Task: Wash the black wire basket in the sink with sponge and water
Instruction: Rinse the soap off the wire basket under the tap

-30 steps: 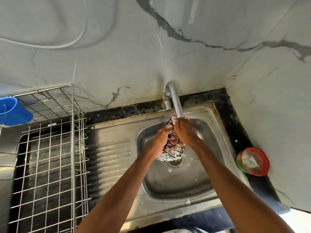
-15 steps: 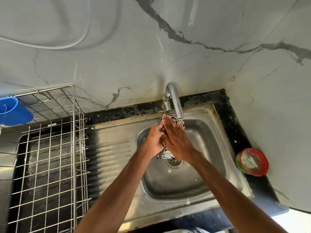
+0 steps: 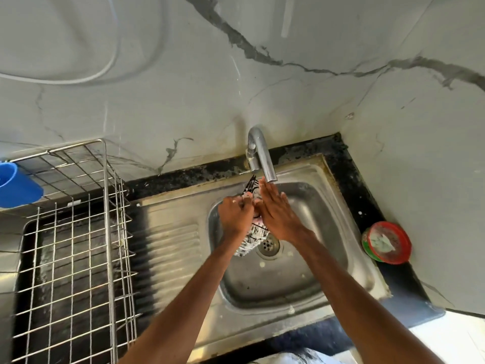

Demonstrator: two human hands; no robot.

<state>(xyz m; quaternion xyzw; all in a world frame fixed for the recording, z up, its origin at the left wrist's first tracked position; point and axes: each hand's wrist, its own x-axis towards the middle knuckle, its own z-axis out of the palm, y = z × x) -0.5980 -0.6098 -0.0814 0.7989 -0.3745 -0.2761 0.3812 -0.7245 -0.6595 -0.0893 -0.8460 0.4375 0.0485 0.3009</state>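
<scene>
View: head, looking down at the sink.
Sink: steel basin let into the table's back right corner, with its draining board to the left.
Black wire basket: held above the basin between both hands, clear of the bottom, with foam on its wires.
Long axis: near to far and tilted. The low end hung over the drain; the high end poked up just left of the faucet spout.
Left hand: grip closed, fingers curled round the basket's left side, carrying it.
Right hand: grip open, fingers straight and together, palm flat against the basket's right side, tips just under the spout.
Sponge: a pink patch showed between the hands. Could not tell whether that was it.
Water: no stream made out.
Key relation: the basket lay right of the left grip and left of the right palm, touching both. Only the left hand held it.
Judgement: the next rub likely runs along the long axis, right hand working while the left steadies.
Elsewhere: dish rack at the table's left end; blue cup at the back left; red-rimmed tub at the right edge.
</scene>
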